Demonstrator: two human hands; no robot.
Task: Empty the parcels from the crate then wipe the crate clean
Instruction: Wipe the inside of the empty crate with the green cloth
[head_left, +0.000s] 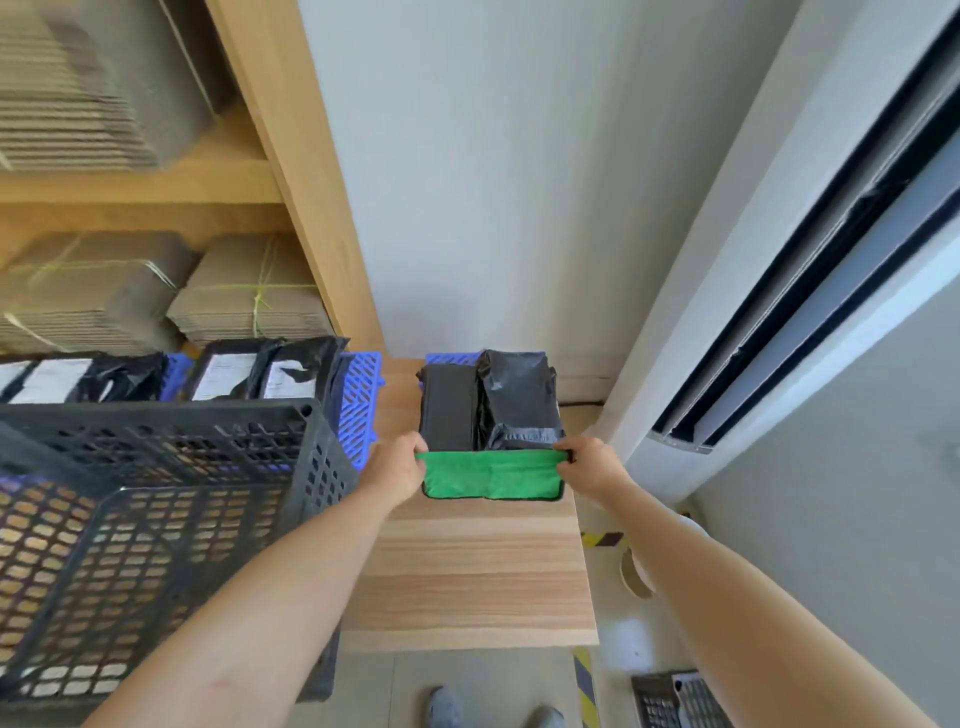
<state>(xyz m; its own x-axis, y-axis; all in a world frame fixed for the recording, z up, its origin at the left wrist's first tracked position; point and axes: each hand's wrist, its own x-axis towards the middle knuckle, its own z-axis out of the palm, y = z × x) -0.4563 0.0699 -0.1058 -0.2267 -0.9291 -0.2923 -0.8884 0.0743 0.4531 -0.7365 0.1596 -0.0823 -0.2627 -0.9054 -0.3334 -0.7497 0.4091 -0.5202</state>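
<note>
Wooden worktop (467, 571): green cloth (491, 475) stretched crosswise, ends pinched by left hand (397, 467) and right hand (589, 465); black crate (171, 421) leftward, nearer left hand.

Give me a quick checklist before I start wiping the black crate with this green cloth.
1. Black crate emptied: ok, no parcels visible inside.
2. Green cloth gripped: ok, left hand and right hand pinch its top corners.
3. Black parcels clear of the crate: ok, on the table behind the cloth.
4. Cloth damp: cannot tell.
5. Crate resting steady: cannot tell.
</note>
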